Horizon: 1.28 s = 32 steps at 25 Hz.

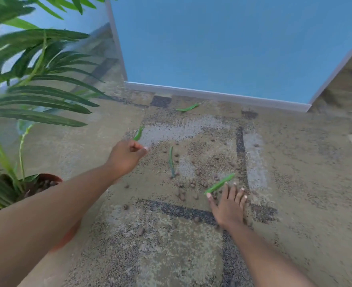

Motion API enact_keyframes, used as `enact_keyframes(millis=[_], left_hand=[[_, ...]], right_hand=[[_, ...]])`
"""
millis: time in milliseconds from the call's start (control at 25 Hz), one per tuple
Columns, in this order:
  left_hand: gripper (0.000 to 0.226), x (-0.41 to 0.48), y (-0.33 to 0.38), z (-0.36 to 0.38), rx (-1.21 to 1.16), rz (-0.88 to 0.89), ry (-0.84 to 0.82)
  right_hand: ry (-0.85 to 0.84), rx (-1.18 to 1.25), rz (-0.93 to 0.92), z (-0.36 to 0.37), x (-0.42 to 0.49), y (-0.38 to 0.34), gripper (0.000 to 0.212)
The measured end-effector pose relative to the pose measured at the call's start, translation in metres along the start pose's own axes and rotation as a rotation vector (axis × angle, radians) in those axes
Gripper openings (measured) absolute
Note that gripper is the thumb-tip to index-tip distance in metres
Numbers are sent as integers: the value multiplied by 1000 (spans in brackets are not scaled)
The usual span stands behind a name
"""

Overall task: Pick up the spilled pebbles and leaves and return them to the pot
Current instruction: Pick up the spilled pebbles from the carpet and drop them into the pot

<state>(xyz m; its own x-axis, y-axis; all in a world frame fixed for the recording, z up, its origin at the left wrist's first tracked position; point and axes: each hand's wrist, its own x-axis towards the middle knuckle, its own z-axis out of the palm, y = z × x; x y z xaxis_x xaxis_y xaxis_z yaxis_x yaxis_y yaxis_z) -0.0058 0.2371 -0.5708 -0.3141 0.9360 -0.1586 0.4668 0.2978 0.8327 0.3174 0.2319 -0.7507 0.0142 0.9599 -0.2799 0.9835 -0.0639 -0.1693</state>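
A palm plant stands in a brown pot [52,177] at the left, with pebbles inside it. My left hand [127,155] is stretched over the carpet, its fingers pinched on the lower end of a small green leaf [138,134]. My right hand [230,204] lies spread on the carpet, fingertips touching a larger green leaf [219,183]. A thin dark leaf [171,160] lies between the hands. Another leaf [187,108] rests near the skirting board. Several brown pebbles [182,195] are scattered over the carpet around my right hand.
The patterned beige and grey carpet [295,183] covers the floor. A blue wall [222,48] with a pale skirting board closes off the far side. Palm fronds [42,79] overhang the left. A glass panel stands behind the plant.
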Motion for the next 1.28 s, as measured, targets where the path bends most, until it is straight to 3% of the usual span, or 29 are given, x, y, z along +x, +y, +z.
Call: enact_keyframes(millis=[160,320,480,560,640,800,920,1040,1160,1280], left_hand=[[18,2,-21,-8,13,-50,65],[13,2,-30,-11,27,-64,93],[10,2,-38,-14,1,-76,90],[9,0,-46,-12,54,-87,71],[8,-4,-50,-5,130,-85,11],[41,-14,-45,29,431,51,-211],[56,-29,-58,81,497,26,-313],[39,-39,-67,137,438,13,-310],[64,-41,-78,170,754,195,-241],[54,-43,-79,182,907,287,-238]], right_hand=[[42,-56,-217,17,4,-51,95],[40,-43,-307,22,4,-84,93],[96,116,-455,14,-8,-79,70],[266,261,-277,15,-22,-55,59],[321,301,-42,19,-44,-29,69],[103,122,-54,34,-63,-31,96],[56,124,-183,28,-40,-56,82],[10,194,-354,22,-12,-67,60],[-26,135,-454,13,2,-59,49],[8,20,-509,14,-1,-48,55]])
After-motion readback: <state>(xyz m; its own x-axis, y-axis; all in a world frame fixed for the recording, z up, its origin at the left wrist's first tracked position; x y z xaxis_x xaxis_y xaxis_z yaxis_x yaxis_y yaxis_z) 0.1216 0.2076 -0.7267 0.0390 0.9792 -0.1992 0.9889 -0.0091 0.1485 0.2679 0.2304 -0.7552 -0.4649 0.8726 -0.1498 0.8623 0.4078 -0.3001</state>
